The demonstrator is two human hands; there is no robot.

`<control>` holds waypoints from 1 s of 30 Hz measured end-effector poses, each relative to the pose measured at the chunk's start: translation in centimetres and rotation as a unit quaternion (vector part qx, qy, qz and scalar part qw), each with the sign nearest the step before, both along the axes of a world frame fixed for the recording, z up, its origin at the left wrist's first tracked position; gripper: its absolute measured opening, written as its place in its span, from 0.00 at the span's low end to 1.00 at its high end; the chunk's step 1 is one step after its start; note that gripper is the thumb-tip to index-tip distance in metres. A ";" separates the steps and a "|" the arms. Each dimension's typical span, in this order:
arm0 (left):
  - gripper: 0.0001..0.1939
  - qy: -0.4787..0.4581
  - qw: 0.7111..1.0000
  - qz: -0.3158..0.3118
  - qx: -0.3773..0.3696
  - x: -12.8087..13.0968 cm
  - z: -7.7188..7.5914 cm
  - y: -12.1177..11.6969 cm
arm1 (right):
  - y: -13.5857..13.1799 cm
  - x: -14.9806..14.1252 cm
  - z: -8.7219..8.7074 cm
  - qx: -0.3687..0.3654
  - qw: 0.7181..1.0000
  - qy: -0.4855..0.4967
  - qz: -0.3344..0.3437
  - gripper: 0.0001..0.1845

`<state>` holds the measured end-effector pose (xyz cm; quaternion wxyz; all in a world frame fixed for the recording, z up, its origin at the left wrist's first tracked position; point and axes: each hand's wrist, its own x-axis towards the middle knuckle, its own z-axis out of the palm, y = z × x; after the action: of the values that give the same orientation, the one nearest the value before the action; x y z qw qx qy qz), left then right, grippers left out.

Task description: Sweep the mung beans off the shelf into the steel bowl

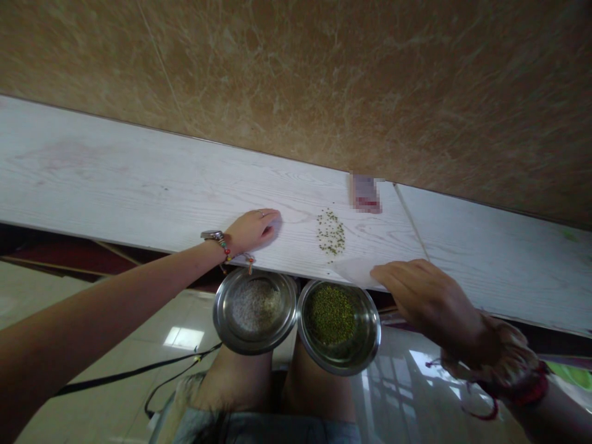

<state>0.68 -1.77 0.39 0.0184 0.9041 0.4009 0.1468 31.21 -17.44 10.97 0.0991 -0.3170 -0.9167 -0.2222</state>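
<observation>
Taking the bean bowl (pixel 367 322) as reference: steel, over the person's knees just off the front edge of the white shelf (pixel 161 179), green beans (pixel 333 314) inside. Loose beans (pixel 339 236) are spread in a rough oval on the shelf, straight beyond the bowl. Right hand (pixel 423 290) is beyond and right of the bowl, at the shelf's front edge, fingers curled together and clamped on a pale sheet (pixel 356 271), thin, looks translucent; its tip sits just short of the loose beans. Left hand (pixel 252 231) is on the shelf, beyond and left of the bowl; fingers together, thumb tucked in, can't tell if anything's under them. Grain bowl (pixel 226 317), white grains inside, is immediately left of the bean bowl. Blurred packet (pixel 364 192) lies farther beyond, slightly right, near the wall (pixel 296 80).
</observation>
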 end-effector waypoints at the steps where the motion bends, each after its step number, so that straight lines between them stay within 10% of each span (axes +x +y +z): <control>1: 0.20 -0.003 1.000 -0.001 0.001 0.0 0.0 0.0 | -0.1 0.1 0.1 -0.005 1.000 0.001 -0.002 0.16; 30: 0.20 -0.008 1.000 0.000 -0.014 0.0 0.1 -0.1 | 0.0 -0.4 0.2 0.017 1.000 0.002 -0.008 0.17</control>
<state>0.66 -1.85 0.52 0.0340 0.9024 0.4031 0.1485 30.84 -17.43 11.21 0.1048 -0.3227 -0.9100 -0.2383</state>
